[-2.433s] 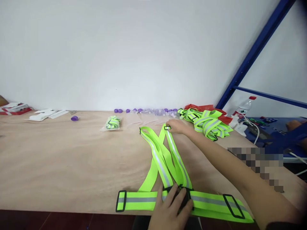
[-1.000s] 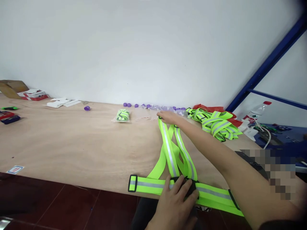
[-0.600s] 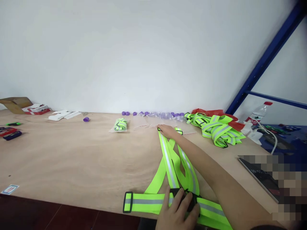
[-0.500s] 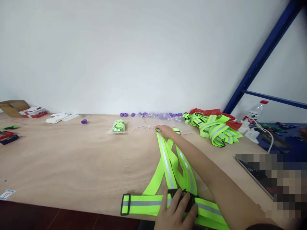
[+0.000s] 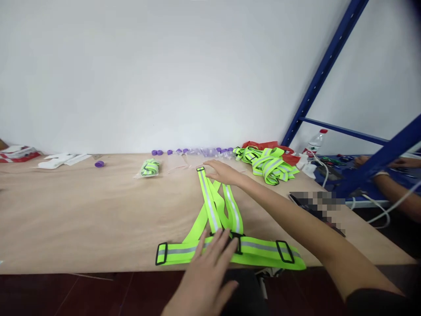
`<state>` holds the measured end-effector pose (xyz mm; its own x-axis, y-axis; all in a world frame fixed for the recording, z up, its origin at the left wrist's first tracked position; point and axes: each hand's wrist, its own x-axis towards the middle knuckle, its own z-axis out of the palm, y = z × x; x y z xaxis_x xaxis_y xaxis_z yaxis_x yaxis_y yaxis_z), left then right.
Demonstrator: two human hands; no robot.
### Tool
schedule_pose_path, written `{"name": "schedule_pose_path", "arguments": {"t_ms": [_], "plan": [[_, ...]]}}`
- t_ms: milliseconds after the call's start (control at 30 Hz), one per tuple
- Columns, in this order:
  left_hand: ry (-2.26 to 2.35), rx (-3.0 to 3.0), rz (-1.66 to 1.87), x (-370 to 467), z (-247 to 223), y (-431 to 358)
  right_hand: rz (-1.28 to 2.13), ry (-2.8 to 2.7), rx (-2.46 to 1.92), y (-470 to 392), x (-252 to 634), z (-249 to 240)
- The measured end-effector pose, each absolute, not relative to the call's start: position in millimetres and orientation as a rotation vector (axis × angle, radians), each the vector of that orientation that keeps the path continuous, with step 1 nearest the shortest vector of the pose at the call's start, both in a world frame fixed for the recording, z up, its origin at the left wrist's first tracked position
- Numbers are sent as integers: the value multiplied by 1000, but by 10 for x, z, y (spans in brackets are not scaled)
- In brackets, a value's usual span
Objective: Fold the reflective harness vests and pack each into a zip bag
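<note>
A neon-yellow reflective vest made of straps point(image 5: 212, 206) lies spread along the front edge of the table. Its waist belt point(image 5: 263, 249) runs sideways, with black slide buckles near both ends and a black clip in the middle. My left hand point(image 5: 210, 267) is over the belt, fingers apart, hiding part of it; whether it touches cannot be made out. At the far end of the shoulder straps is my right hand point(image 5: 223, 172), its fingers stretched out beside a small black buckle point(image 5: 200, 169). It covers the top of the other strap.
Behind lie a bagged vest point(image 5: 149, 167), clear plastic bags point(image 5: 177, 161) and purple rolls point(image 5: 157, 152). More vests point(image 5: 269, 164) are heaped at right, near a bottle point(image 5: 316, 141) and a dark flat device point(image 5: 315, 215). A blue rack point(image 5: 325, 66) and another person's arm point(image 5: 397, 193) are farther right.
My view has turned right, bringing another person's arm in. My left hand has lifted off the belt's middle and moved left. My right hand's fingers have come off the strap-end buckle and straightened.
</note>
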<state>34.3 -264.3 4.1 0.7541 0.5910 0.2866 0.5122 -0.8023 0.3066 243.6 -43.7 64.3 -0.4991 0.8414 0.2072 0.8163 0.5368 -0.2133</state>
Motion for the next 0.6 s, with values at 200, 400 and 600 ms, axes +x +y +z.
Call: {"name": "schedule_pose_path", "arguments": {"t_ms": [200, 400, 600], "plan": [[1329, 2443, 918, -742, -75, -2576, -207, -2028, -1337, -2324, 3216, 588], [1536, 2317, 792, -1170, -379, -2551, -252, -1650, -1364, -3457, 2735, 12], [1513, 2262, 728, -1161, -343, -2551, -167, -1920, -1217, -3264, 2071, -201]]}}
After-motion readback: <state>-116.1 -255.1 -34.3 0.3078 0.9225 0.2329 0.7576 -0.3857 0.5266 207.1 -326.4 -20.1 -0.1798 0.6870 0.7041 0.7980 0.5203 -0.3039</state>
